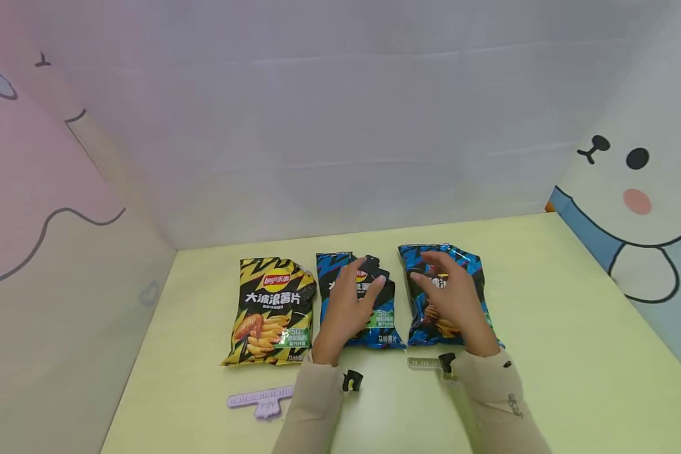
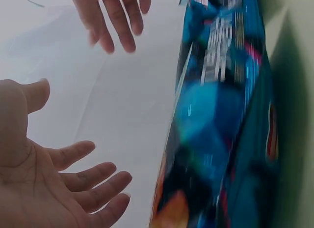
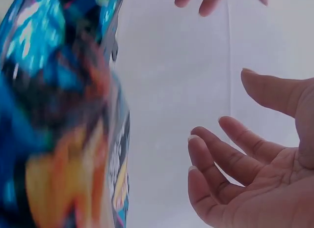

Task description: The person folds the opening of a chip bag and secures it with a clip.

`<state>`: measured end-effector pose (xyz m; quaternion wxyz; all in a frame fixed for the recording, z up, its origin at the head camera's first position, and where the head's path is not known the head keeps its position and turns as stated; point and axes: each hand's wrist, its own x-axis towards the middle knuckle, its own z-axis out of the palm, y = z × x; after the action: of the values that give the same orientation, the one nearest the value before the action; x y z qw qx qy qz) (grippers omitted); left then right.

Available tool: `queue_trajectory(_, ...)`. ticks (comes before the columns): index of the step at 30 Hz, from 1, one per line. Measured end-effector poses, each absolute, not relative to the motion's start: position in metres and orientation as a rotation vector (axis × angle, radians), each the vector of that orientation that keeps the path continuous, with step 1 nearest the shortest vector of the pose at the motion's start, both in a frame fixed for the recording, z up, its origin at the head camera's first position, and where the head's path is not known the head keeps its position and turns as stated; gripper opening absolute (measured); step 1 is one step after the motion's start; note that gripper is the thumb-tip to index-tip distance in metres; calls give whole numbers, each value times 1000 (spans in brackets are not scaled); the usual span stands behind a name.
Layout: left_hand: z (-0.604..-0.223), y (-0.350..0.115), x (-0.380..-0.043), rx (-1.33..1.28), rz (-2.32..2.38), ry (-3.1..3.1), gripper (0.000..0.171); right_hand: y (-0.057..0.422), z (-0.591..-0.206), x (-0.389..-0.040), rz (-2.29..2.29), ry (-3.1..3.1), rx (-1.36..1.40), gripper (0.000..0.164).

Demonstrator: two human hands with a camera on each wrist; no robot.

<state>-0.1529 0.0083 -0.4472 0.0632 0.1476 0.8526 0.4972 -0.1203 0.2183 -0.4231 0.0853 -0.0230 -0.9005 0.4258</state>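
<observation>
Three Lay's chip bags lie in a row on the table: a yellow and black bag (image 1: pixel 280 296) at left, a blue and black bag (image 1: pixel 383 321) in the middle and another blue bag (image 1: pixel 417 258) at right. My left hand (image 1: pixel 346 309) hovers over the middle bag, fingers spread, holding nothing. Over the right bag is my right hand (image 1: pixel 456 299), fingers loosely bent and nothing between them. Both palms face each other in the wrist views. Dark pieces by the left fingertips are too small to identify.
A purple sealing clip (image 1: pixel 261 397) lies in front of the yellow bag, left of my left sleeve. Near my right wrist is a pale translucent clip (image 1: pixel 424 363), partly covered. A white wall sheet (image 1: pixel 346 139) stands behind the pale yellow table (image 1: pixel 550 340).
</observation>
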Motion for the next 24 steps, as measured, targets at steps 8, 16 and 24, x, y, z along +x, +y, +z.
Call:
queue_trajectory(8,-451,41,-144,559,1470,2562,64,243,-421,-112,1232,-2721,-200,56)
queue_trajectory(16,-464,69,-132,607,1524,2380,72,271,-434,-103,1138,-2804,-319,65)
queue_trajectory(24,-465,85,-127,516,1583,2272,76,298,-438,-95,1139,-2828,-443,77)
